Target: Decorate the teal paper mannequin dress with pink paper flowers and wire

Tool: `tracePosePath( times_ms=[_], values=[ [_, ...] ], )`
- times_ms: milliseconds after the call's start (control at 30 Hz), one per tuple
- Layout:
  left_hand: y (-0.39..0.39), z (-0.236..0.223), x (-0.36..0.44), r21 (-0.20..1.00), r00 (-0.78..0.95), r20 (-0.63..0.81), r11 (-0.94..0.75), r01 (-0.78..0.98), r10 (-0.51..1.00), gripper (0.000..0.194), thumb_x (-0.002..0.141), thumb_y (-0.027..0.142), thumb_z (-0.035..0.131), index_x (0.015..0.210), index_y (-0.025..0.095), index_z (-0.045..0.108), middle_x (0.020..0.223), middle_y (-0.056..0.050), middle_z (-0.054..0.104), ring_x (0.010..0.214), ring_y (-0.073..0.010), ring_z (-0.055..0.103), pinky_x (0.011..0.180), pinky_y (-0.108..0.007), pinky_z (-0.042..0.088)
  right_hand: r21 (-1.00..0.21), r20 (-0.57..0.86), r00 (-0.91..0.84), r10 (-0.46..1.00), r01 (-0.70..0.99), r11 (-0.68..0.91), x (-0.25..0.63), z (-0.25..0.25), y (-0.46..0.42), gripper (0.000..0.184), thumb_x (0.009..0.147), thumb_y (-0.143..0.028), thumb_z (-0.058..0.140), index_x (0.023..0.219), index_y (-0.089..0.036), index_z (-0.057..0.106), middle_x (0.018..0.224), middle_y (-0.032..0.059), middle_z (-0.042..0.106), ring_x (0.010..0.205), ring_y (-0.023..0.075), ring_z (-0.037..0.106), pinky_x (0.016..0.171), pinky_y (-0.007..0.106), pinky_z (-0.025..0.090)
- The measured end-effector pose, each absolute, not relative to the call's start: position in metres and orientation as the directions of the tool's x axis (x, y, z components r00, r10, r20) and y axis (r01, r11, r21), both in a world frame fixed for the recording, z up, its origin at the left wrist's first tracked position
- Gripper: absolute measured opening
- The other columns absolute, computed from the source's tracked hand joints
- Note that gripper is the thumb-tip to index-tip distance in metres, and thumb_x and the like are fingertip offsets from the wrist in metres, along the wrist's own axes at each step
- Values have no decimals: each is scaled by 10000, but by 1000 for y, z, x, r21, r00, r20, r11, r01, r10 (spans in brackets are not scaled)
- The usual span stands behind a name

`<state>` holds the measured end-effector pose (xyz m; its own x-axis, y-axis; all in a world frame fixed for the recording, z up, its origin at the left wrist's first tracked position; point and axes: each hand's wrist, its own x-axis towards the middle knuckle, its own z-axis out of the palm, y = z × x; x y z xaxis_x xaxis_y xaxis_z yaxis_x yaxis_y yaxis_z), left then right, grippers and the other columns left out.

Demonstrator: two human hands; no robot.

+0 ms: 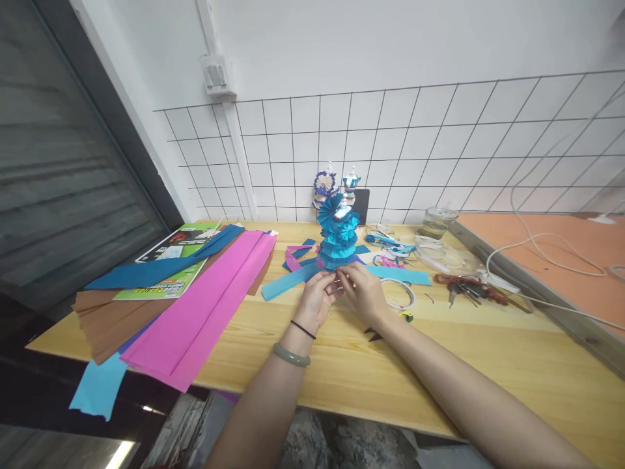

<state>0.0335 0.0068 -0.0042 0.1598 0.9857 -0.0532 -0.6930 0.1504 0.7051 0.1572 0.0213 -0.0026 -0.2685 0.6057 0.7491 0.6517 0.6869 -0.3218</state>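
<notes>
A doll in a tiered dress of pleated blue paper (pixel 338 238) stands on the wooden table (pixel 439 365). My left hand (pixel 317 296) and my right hand (pixel 364 290) meet at the hem of that dress, fingers pinched together on something small that I cannot make out. A jade bangle and a black band sit on my left wrist. A light blue paper strip (pixel 288 280) lies just left of my hands. Behind the blue doll stands a second doll with a purple and white paper fan (pixel 325 184).
Folded pink paper (pixel 205 306), brown paper and a dark blue strip over a green magazine (pixel 183 251) cover the table's left. A tape roll (pixel 400 293), red-handled tools (pixel 463 286), a glass cup (pixel 437 221) and white cables lie right. A wire grid lines the wall.
</notes>
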Motion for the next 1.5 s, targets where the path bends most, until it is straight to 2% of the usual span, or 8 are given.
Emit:
tracePosePath(
  times_ms=[133,233,500,733,867,1100,1233,1500],
  values=[
    [7,-4,33,699,153,-54,147,-699,987,161,642,205,660,709,150,524,746,-23,614,704,-119,586,688,-257,437,-184,746,-359,561,699,691,161,-2,22,237,878,-235,406,966,-184,620,861,99,620,738,182,580,635,288,448],
    [7,-4,33,711,144,-60,144,-688,988,177,634,224,673,701,150,526,741,-17,613,690,-112,582,685,-252,432,-153,740,-377,557,713,685,162,-3,21,238,877,-242,414,966,-189,629,864,100,623,735,183,580,646,293,444],
    [9,-7,34,747,104,-44,102,-657,994,196,617,250,698,712,143,563,743,-29,628,702,-116,587,700,-249,431,-315,743,-275,610,661,682,157,1,19,219,867,-241,426,923,-199,633,836,77,629,703,167,582,614,277,457],
    [9,-8,34,744,102,-28,89,-662,994,184,638,238,692,739,137,575,764,-43,637,722,-122,595,707,-252,433,-507,737,-168,655,503,700,158,1,14,208,828,-193,445,963,-199,604,829,62,617,700,156,571,633,284,477],
    [9,-10,33,739,109,-21,89,-668,994,183,645,236,691,751,137,579,781,-49,637,746,-124,596,717,-250,435,-493,755,-184,630,474,729,159,2,10,245,826,-187,432,1027,-206,570,866,72,610,744,166,571,642,297,483],
    [9,-7,33,736,101,-18,82,-672,995,178,615,228,709,713,134,595,747,-32,636,707,-116,590,687,-241,421,-388,799,-265,540,457,800,160,-5,12,312,818,-135,421,1100,-218,526,1014,89,610,929,184,573,753,329,498],
    [7,-5,33,739,82,-27,76,-669,996,194,587,231,727,689,132,595,727,-31,638,695,-119,589,683,-244,413,-346,807,-289,516,476,809,161,-9,14,322,811,-110,430,1097,-222,524,1023,87,615,954,185,569,807,352,485],
    [9,-7,33,740,93,-41,93,-666,995,184,592,213,724,696,129,598,735,-39,635,707,-129,594,680,-251,422,-439,801,-215,559,424,792,161,-7,12,328,809,-103,439,1095,-229,538,978,73,609,871,170,583,725,307,500]
  ],
)
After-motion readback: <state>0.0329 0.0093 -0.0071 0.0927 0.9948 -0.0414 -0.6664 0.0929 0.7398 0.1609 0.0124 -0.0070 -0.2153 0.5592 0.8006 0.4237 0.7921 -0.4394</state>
